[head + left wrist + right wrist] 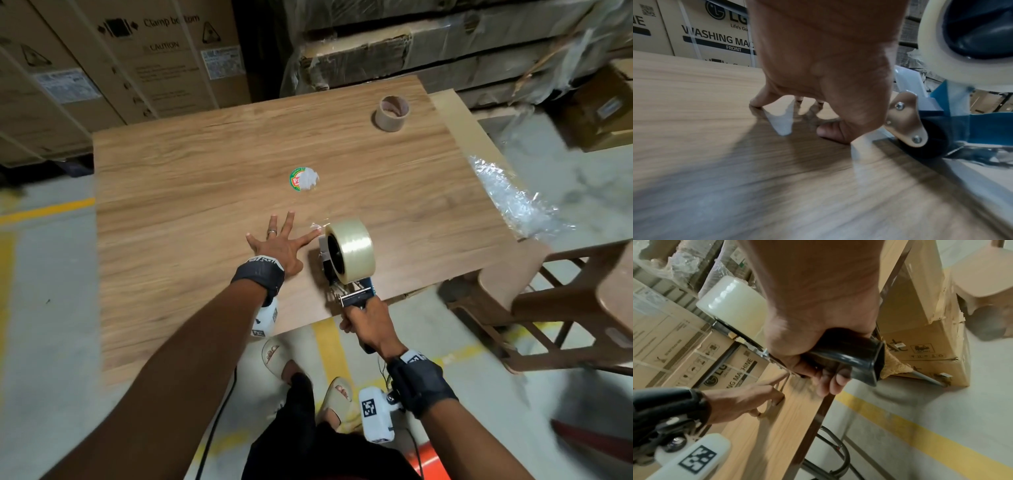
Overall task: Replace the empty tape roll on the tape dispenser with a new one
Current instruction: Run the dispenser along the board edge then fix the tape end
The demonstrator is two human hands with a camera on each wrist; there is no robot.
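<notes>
A full clear tape roll (352, 248) sits on the blue tape dispenser (356, 294), which stands near the wooden table's (205, 164) front edge. My right hand (368, 323) grips the dispenser's black handle (851, 352). My left hand (279, 241) lies spread and flat on the table just left of the dispenser, fingertips (756, 101) pressing the wood, one finger reaching toward the loose tape end (317, 226). The empty brown cardboard core (392, 113) stands at the table's far right. The roll (953, 48) and dispenser roller (929, 139) show in the left wrist view.
A round green label with crumpled film (304, 179) lies mid-table. Clear plastic wrap (513, 198) hangs off the right edge. Brown plastic stools (565, 301) stand to the right. Large cardboard boxes (102, 68) are stacked behind the table.
</notes>
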